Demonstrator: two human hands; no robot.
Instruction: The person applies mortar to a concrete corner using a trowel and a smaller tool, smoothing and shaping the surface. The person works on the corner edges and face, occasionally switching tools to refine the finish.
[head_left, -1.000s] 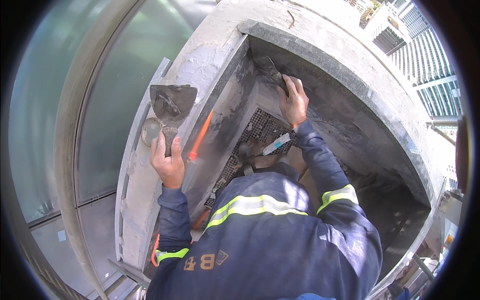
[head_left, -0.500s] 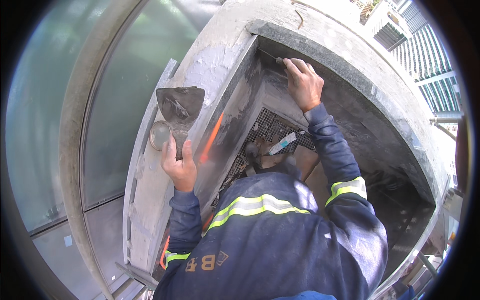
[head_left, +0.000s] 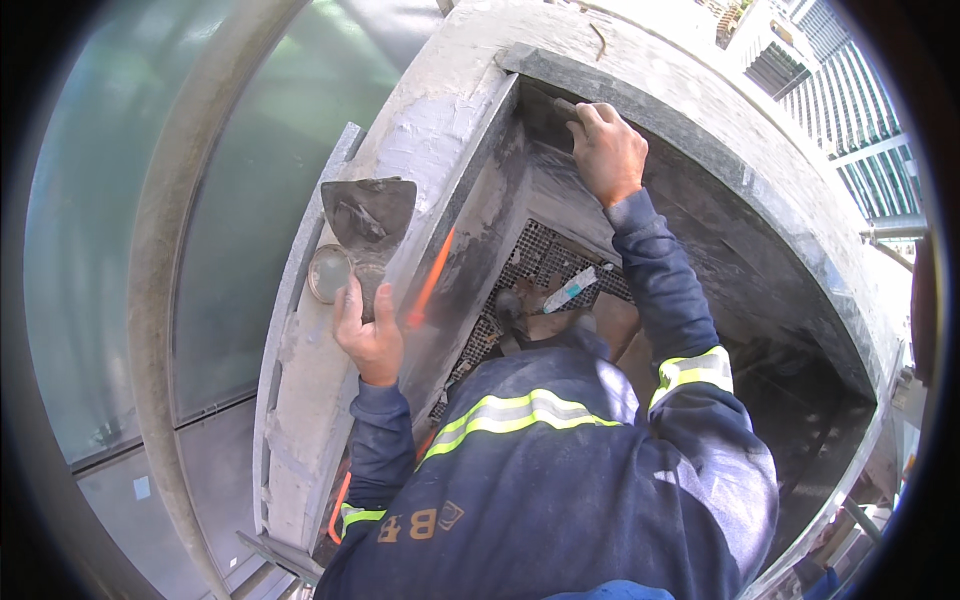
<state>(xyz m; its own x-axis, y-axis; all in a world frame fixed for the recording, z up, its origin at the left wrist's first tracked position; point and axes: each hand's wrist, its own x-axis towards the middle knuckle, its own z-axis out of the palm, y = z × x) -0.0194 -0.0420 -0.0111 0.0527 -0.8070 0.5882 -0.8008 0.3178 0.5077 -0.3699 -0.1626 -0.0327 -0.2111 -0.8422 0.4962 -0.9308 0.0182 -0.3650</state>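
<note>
My left hand (head_left: 370, 340) is closed around the lower end of a wide trowel (head_left: 370, 215), whose flared grey blade carries a smear of dark paste. Beside those fingers a round, pale-faced disc or tin (head_left: 329, 273) sits over the ledge; whether I touch it is unclear. At the far inner corner, my right hand (head_left: 610, 152) grips a slim hand tool (head_left: 566, 106) by its handle. Its thin tip reaches under the dark stone edging (head_left: 640, 95), against the shaded inner wall, and is hard to make out.
A curved concrete ledge (head_left: 430, 135) runs around the recess I lean over. Below lies a dark grid floor (head_left: 540, 250) with a white-and-teal tube (head_left: 570, 288) and board pieces. An orange strip (head_left: 432, 275) marks the left inner wall. Glass panels (head_left: 250, 200) stand at left.
My right hand has turned and shifted slightly, bringing the slim tool's handle higher toward the stone edging. My left hand still holds the trowel; the whole view has shifted a little.
</note>
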